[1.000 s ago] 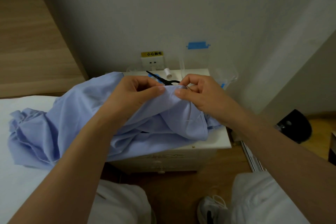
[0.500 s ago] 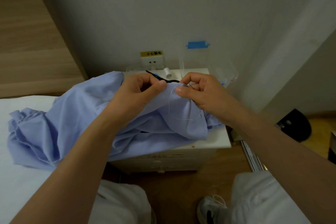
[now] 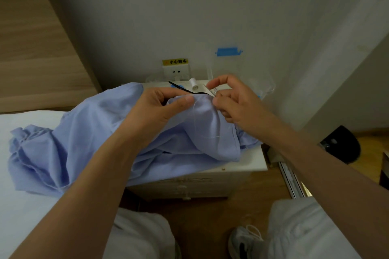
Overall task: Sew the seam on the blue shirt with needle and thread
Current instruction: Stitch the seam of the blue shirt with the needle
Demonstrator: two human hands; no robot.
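Observation:
The light blue shirt (image 3: 88,132) lies bunched across the white bed and the bedside cabinet. My left hand (image 3: 155,109) pinches a raised fold of the shirt between thumb and fingers. My right hand (image 3: 235,101) is just to the right of that fold, its fingers curled and pinching the thin needle (image 3: 212,93) at the fold's edge. A fine white thread (image 3: 196,120) runs down from the fold over the blue cloth.
A white bedside cabinet (image 3: 248,166) stands under the shirt, by the wall. On its back edge lie black scissors (image 3: 183,88) and a white thread spool (image 3: 193,84). A wall socket (image 3: 175,70) sits behind. A black object (image 3: 341,145) lies on the wooden floor at right.
My right hand has lifted a little and drawn away to the right from the fold, its index finger raised. A loop of white thread now shows on the cloth. My left hand keeps its pinch.

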